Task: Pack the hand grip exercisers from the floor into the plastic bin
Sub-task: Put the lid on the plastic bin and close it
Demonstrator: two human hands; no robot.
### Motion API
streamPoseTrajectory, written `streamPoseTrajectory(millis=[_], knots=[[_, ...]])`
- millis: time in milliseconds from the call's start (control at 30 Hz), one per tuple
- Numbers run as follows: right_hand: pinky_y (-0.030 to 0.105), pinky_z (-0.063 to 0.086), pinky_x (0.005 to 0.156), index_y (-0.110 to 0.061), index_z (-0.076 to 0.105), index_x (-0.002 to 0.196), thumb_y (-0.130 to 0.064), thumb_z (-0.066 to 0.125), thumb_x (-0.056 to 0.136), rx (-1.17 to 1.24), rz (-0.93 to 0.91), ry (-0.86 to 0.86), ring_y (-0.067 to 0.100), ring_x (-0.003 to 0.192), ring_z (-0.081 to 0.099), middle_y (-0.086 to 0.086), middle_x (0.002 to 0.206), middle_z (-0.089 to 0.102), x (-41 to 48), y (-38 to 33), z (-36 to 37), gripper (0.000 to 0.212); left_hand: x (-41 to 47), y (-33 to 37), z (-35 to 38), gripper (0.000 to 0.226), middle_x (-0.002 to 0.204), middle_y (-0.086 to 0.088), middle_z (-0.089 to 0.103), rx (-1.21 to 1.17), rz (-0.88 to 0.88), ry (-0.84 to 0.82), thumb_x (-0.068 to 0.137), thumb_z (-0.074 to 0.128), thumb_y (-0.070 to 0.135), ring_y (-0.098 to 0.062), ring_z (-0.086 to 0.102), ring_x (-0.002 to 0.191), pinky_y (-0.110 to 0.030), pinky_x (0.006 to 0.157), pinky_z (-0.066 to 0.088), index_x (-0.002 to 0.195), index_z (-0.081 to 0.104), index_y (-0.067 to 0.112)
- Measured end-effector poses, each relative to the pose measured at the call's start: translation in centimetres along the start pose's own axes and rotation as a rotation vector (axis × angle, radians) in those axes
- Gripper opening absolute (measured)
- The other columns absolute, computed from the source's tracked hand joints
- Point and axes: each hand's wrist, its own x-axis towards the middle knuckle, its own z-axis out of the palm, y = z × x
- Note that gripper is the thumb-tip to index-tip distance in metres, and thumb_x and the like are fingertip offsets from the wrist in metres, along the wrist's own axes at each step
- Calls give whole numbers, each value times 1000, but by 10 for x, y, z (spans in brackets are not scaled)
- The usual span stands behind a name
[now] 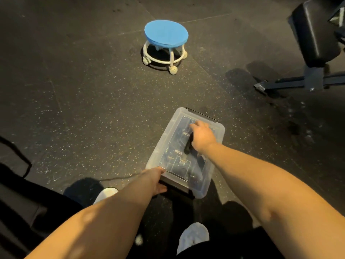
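Holding a black hand grip exerciser (pixel 188 146) inside the plastic bin (pixel 217 134), your right hand (pixel 202 136) has its grip clamped on it. Your left hand (pixel 155 181) pinches the near rim. Next, let go softly.

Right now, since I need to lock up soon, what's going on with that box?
A person bends over a clear plastic bin on the floor. The right hand grips a black handle on top of it; the left hand is at the near black latch. Spring grip exercisers show through the plastic; none lie loose in view.

Single head view, high, facing forward-down onto floor (pixel 84 109).
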Motion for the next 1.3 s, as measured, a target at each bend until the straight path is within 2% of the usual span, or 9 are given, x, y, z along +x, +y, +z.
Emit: streamPoseTrajectory(millis=[167, 267, 400, 600, 800, 900, 1033, 1167, 1300], knots=[[56, 12, 122, -14, 25, 153, -46, 56, 93, -135, 81, -110, 34, 152, 15, 10, 165, 16, 69, 19, -5, 75, -6, -19, 17, 36, 107, -18, 68, -162, -19, -38, 89, 71, 31, -33, 71, 90, -38, 55, 58, 115, 58, 10], [55, 22, 117, -21, 37, 140, -57, 57, 88, -152, 56, -22, 33, 141, 37, 12, 151, 41, 90, 30, -12, 67, -2, -24, 23, 33, 105, -16, 69, -175, 46, 46, 91, 69, 29, -33, 71, 87, -37, 57, 59, 114, 58, 9], [50, 44, 104, -11, 38, 133, -52, 68, 85, 137, 183, -108, 40, 120, 56, 17, 131, 59, 108, 37, -20, 69, -6, -21, 29, 24, 102, -15, 65, -185, 96, 171, 92, 68, 29, -35, 69, 87, -34, 53, 58, 97, 52, 12], [42, 37, 114, 3, 40, 147, -40, 66, 94, 295, 261, -188, 38, 138, 44, 21, 152, 44, 110, 48, -18, 73, -11, 0, -24, 43, 83, -8, 73, 65, 285, 482, 75, 67, 46, -29, 72, 73, -42, 70, 63, 94, 68, 8], [35, 44, 96, 4, 50, 140, -45, 66, 93, 406, 204, -235, 36, 126, 56, 18, 140, 57, 89, 7, 3, 69, -11, 55, -102, 50, 120, -18, 67, 180, 412, 759, 94, 56, 44, -36, 64, 109, -33, 90, 48, 119, 65, 2], [33, 45, 84, 3, 55, 135, -51, 64, 93, 381, 179, -246, 36, 117, 61, 20, 132, 62, 98, -17, 9, 69, 1, 68, -125, 53, 126, -18, 64, 200, 378, 797, 99, 52, 45, -37, 61, 112, -37, 90, 47, 128, 59, 2], [37, 49, 88, -2, 55, 137, -49, 68, 90, 447, 269, -208, 38, 114, 62, 18, 130, 63, 109, -30, 2, 68, 13, 78, -127, 49, 115, -18, 67, 226, 383, 806, 97, 53, 45, -34, 61, 92, -36, 78, 46, 118, 62, 2], [41, 50, 101, -10, 57, 139, -44, 72, 88, 590, 344, -93, 37, 117, 61, 15, 131, 64, 117, -30, -6, 63, 17, 84, -115, 50, 114, -19, 67, 238, 432, 823, 96, 53, 47, -39, 63, 101, -36, 75, 43, 114, 64, 1], [38, 50, 97, -13, 66, 129, -39, 71, 90, 634, 343, -24, 34, 111, 63, 12, 122, 69, 126, -19, -8, 47, 25, 90, -106, 52, 114, -19, 67, 304, 461, 795, 96, 51, 51, -39, 63, 101, -36, 77, 45, 112, 64, 4]])
